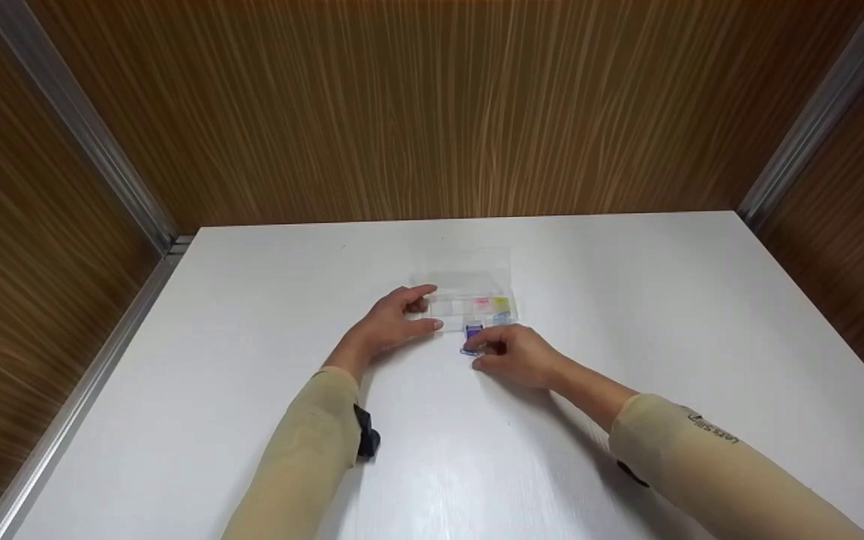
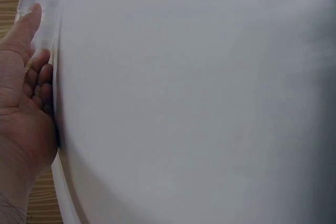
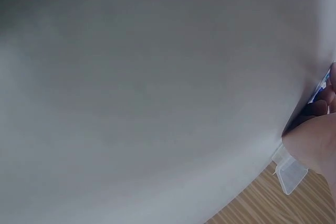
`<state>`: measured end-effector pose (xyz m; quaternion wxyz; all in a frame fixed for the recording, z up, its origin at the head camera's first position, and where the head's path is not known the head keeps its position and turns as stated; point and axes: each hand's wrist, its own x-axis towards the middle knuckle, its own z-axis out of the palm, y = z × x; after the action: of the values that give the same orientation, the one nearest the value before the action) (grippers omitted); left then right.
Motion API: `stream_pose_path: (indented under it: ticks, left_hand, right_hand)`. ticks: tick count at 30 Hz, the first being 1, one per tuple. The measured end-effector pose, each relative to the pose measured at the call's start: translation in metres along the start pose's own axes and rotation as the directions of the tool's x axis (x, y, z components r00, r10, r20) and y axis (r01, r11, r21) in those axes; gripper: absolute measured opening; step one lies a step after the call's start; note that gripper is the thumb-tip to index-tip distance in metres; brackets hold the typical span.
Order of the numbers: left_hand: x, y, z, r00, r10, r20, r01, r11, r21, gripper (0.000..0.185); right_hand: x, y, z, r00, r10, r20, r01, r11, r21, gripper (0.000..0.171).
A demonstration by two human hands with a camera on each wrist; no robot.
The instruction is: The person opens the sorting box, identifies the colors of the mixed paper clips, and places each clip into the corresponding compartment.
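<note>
White table [image 1: 627, 315], wood-panelled walls [image 1: 432, 112]

the head view looks forward and down from above the white table [image 1: 627, 300], the wood wall at 12 o'clock, both hands mid-frame. each wrist view sits very near the tabletop, which fills it. the left wrist view and the head view share the left hand [image 2: 23, 103] and the clear box [image 1: 469, 289].
</note>
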<state>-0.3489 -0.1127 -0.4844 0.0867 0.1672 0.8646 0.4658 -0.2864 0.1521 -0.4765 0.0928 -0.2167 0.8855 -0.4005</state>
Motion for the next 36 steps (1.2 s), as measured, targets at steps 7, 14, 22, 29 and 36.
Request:
stream_pose_path:
  ticks: [7,14,22,29,36]
  left_hand:
    - [-0.0012,0.0016,0.0000,1.000,-0.013,0.001,0.013,1.000,-0.013,0.067]
    - [-0.0015,0.0026,0.0000,1.000,-0.027,0.001,0.026,1.000,0.006,0.066]
    - [-0.0018,0.0014,0.0005,1.000,0.005,0.000,-0.005,1.000,0.013,0.065]
    - [-0.0020,0.0010,0.0006,1.000,0.003,-0.002,-0.003,1.000,0.009,0.065]
    - [-0.0008,0.0004,0.0016,1.000,0.005,-0.002,-0.005,1.000,0.007,0.067]
  right_hand:
    - [0.0002,0.0004,-0.0008,1.000,-0.021,0.007,0.022,0.999,-0.031,0.014]
    - [0.0004,-0.0004,-0.0011,1.000,0.003,0.009,-0.002,1.000,-0.018,0.011]
    - [0.0001,0.0000,0.0000,1.000,-0.023,0.012,0.024,0.999,-0.028,0.004]
    - [0.0004,-0.0007,0.0000,0.999,-0.038,0.028,0.039,0.999,-0.034,0.004]
    - [-0.0013,-0.0006,0.0000,0.999,-0.001,0.034,0.002,1.000,-0.022,0.008]
